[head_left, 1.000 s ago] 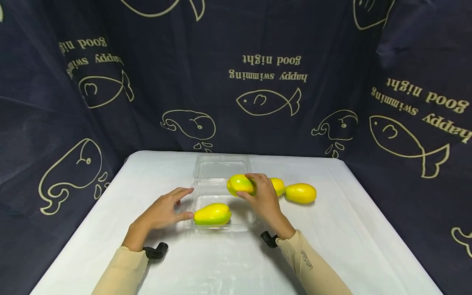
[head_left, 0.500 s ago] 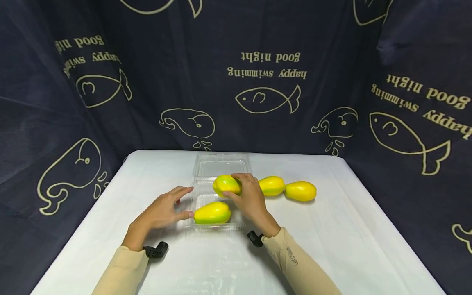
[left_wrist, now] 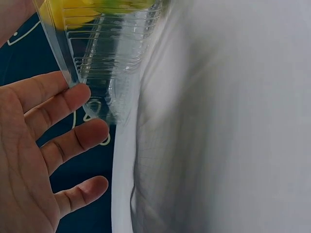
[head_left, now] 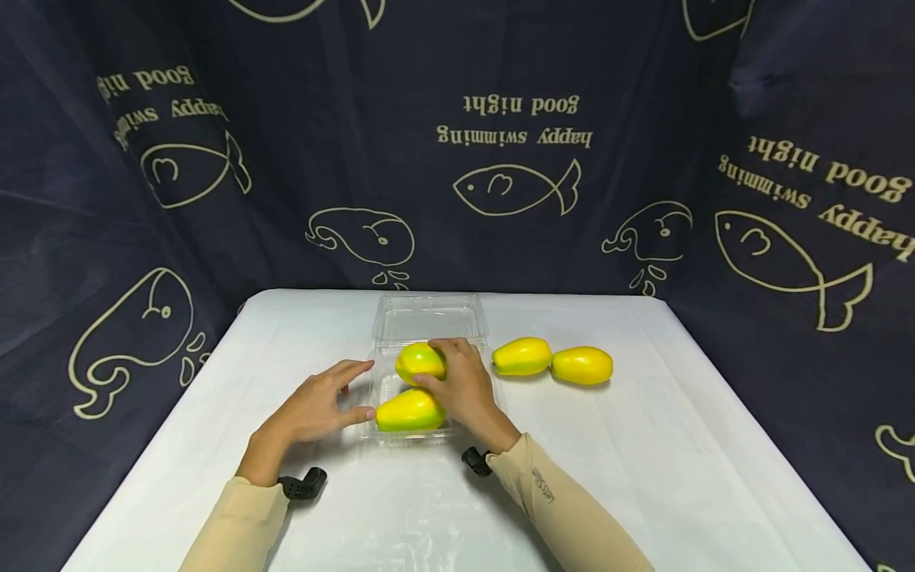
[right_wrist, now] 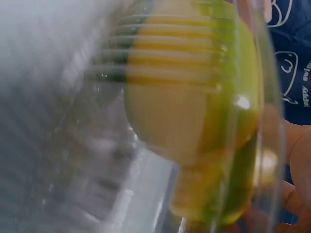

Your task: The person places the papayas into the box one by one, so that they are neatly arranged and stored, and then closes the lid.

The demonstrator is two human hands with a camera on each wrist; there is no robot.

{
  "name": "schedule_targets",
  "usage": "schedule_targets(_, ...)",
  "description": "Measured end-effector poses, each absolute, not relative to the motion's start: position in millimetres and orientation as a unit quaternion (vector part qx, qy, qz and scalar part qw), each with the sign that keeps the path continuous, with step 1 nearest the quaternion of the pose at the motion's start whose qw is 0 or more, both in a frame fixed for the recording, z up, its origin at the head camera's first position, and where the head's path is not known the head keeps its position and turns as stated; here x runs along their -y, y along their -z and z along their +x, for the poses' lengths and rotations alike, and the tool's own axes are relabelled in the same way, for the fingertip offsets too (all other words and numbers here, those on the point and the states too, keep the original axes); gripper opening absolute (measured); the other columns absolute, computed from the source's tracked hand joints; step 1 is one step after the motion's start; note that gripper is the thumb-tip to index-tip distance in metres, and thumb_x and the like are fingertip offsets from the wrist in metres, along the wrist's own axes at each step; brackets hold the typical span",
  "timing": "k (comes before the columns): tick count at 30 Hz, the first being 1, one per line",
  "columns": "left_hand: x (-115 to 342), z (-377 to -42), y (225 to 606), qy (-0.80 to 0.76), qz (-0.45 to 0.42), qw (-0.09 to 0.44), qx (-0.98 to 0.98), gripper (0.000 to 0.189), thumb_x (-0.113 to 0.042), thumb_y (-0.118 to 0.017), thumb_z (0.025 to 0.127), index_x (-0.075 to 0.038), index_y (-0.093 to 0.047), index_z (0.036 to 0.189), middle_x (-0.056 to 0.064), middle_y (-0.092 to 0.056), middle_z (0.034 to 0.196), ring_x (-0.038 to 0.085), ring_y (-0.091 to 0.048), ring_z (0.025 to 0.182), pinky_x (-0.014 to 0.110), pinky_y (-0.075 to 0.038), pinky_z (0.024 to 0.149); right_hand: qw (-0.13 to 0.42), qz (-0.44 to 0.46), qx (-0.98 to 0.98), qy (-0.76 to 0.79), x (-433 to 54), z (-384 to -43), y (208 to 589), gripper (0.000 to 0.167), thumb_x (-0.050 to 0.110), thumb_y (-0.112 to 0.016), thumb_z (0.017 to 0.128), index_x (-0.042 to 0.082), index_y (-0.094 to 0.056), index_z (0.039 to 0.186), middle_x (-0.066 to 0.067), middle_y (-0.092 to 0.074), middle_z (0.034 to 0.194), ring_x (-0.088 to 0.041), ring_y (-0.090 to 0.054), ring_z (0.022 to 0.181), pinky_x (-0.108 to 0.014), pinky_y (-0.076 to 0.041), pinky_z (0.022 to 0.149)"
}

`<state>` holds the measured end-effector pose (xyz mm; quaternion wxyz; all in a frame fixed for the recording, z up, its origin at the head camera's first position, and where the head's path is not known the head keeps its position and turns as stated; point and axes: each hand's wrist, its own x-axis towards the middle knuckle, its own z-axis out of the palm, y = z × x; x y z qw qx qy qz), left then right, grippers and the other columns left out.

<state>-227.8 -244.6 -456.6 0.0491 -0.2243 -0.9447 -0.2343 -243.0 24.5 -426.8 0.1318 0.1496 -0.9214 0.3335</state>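
Note:
My right hand (head_left: 465, 389) grips a yellow-green papaya (head_left: 416, 362) low over the back part of a clear plastic clamshell box (head_left: 384, 387). Another papaya (head_left: 407, 411) lies crosswise in the box's front part. Through the ribbed clear wall, the right wrist view shows a large blurred papaya (right_wrist: 189, 111), with the right fingers at the right edge. My left hand (head_left: 313, 409) stands at the box's left side, fingers spread and relaxed. In the left wrist view, fingertips (left_wrist: 80, 94) touch the box's rim.
The box's lid (head_left: 429, 319) lies folded back behind it. To the right, two more papayas, a nearer-left one (head_left: 523, 357) and an outer one (head_left: 582, 366), lie end to end on the white-covered table (head_left: 643, 477). A dark printed curtain (head_left: 400, 143) hangs behind.
My right hand has carried its papaya leftward and slightly down into the box area, uncovering the papaya to its right. My left hand has stayed by the box.

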Motion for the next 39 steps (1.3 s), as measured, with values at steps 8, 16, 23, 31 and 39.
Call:
schedule_targets(8,241.6,-228.9,457.6,0.237,-0.220,0.045,0.945,0.085,-0.069,-0.065,0.084,-0.024,-0.043,0.153,-0.007,-0.051,0.147,0.015,-0.060,0.098,0.037,-0.049,0.079,0.120,0.149,0.927,-0.322,-12.7,-244.7,430.1,0.060,0.043,-0.082,0.082,0.019,-0.064,0.134,-0.006,-0.060,0.132,-0.025,-0.055,0.121,-0.044,-0.053,0.088)
schedule_targets(16,239.7,-227.5,457.7,0.241,-0.209,0.037,0.947,0.085,-0.071,-0.065,0.084,-0.027,-0.043,0.153,-0.008,-0.050,0.147,0.016,-0.061,0.101,0.040,-0.050,0.081,0.114,0.150,0.929,-0.317,0.5,-244.5,437.6,0.062,0.045,-0.081,0.083,0.019,-0.063,0.135,-0.006,-0.060,0.130,-0.023,-0.056,0.118,-0.044,-0.054,0.086)
schedule_targets(23,241.7,-226.4,455.5,0.232,-0.206,0.039,0.950,0.086,-0.074,-0.063,0.083,-0.029,-0.043,0.153,-0.009,-0.051,0.146,0.014,-0.061,0.099,0.040,-0.050,0.081,0.112,0.149,0.929,-0.318,11.8,-245.2,439.8,0.061,0.045,-0.081,0.082,0.018,-0.064,0.134,-0.006,-0.061,0.127,-0.023,-0.057,0.116,-0.043,-0.054,0.084)
schedule_targets(31,242.5,-225.8,453.5,0.238,-0.209,0.045,0.947,0.085,-0.070,-0.066,0.084,-0.024,-0.044,0.153,-0.009,-0.051,0.147,0.015,-0.061,0.101,0.052,-0.047,0.091,0.101,0.134,0.934,-0.315,13.9,-247.2,437.3,0.061,0.044,-0.084,0.080,0.017,-0.066,0.131,-0.009,-0.062,0.128,-0.026,-0.059,0.115,-0.045,-0.054,0.086)
schedule_targets(39,241.8,-225.4,453.9,0.234,-0.209,0.047,0.948,0.085,-0.069,-0.066,0.084,-0.025,-0.044,0.153,-0.006,-0.050,0.149,0.015,-0.062,0.101,0.057,-0.045,0.095,0.092,0.127,0.932,-0.328,12.7,-248.8,439.5,0.059,0.041,-0.085,0.078,0.016,-0.068,0.129,-0.010,-0.064,0.124,-0.026,-0.060,0.112,-0.043,-0.052,0.088)
